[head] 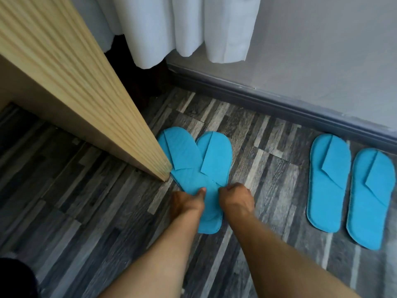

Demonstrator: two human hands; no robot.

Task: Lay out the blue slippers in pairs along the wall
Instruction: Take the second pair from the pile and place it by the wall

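Two flat blue slippers lie crossed on the floor, toes towards the wall. The left slipper (182, 155) angles under the right slipper (216, 155), and their heels overlap. My left hand (187, 203) pinches the heel part of the left slipper with thumb on top. My right hand (235, 200) is closed on the edge of the right slipper. A second pair lies side by side near the skirting at the right: one slipper (327, 181) and its mate (369, 196).
A light wooden panel (81, 100) juts out at the left, its corner touching the left slipper. White curtains (182, 29) hang above a dark grey skirting board (279, 102) and grey wall. The floor is grey striped laminate (268, 158).
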